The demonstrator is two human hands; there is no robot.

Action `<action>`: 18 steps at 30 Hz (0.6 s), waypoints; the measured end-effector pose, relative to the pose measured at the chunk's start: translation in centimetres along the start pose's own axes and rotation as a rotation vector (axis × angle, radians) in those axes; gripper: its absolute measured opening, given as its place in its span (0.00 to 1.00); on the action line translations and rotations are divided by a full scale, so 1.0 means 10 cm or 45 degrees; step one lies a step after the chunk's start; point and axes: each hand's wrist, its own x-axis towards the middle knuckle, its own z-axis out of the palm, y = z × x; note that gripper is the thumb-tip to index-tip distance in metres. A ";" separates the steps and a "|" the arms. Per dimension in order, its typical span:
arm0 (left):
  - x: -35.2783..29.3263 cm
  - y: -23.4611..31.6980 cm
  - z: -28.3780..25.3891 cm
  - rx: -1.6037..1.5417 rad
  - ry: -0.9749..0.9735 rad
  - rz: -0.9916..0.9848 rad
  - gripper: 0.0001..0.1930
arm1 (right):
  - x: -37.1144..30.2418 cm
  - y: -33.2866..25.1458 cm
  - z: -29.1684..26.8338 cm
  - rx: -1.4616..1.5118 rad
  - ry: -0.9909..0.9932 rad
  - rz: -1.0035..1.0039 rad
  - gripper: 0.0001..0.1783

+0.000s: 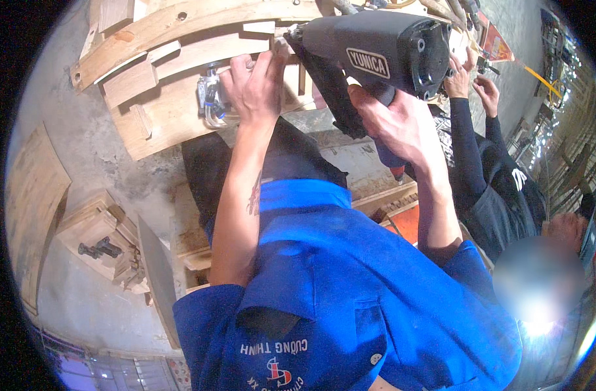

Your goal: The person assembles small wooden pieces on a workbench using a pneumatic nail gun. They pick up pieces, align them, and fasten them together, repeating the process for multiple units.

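Observation:
My right hand (402, 127) is wrapped round the handle of a black nail gun (405, 39). The gun lies across the upper middle with its nose toward the left. Close to that nose, my left hand (253, 88) rests on the wooden jig (158, 117), fingers curled in at the edge of the wood. What its fingertips grip is hidden. Just left of this hand, a metal toggle clamp (211, 94) with blue parts is fixed to the jig. A long, slightly curved wooden rail (213, 23) runs along the jig's far side.
At the right, a co-worker in dark sleeves (466, 140) has both hands near the bench's far end. A wooden fixture with dark clamps (101, 249) sits at the lower left, beside a leaning curved board (40, 195). An orange-red object (407, 221) lies near my right forearm.

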 end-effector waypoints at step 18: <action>-0.04 -0.06 -0.05 -0.245 -0.004 -0.123 0.08 | 0.09 0.04 0.17 -0.120 0.009 -0.158 0.15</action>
